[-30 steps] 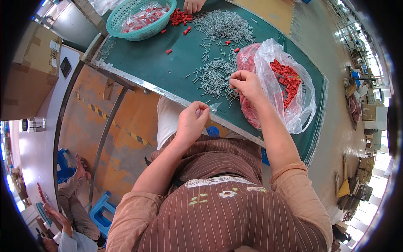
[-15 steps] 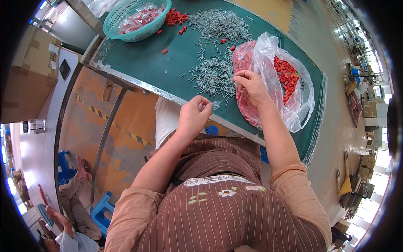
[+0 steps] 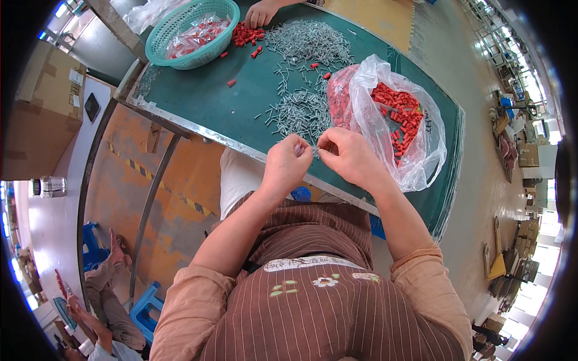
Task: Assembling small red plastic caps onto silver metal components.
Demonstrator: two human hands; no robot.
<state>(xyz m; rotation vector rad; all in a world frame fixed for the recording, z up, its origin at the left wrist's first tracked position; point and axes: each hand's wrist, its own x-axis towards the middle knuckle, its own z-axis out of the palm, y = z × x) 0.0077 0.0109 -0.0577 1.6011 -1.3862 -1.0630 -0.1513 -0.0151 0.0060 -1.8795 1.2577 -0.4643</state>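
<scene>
My left hand is closed on a small clear plastic bag above the table's near edge. My right hand pinches close beside the bag's edge, and what lies between its fingertips is too small to make out. Beyond the hands is a pile of loose grey screws, with a bigger screw pile farther back. To the right, a large clear plastic bag lies open, full of red plastic plugs.
A pale green basket at the far left holds filled packets. Another person's hand touches loose red plugs beside it. The green table has a metal edge. A blue stool stands lower left.
My right hand has moved left and nearer, from beside the large bag to my left hand. The large bag's mouth has shifted slightly. Another person's hand has appeared at the red plugs.
</scene>
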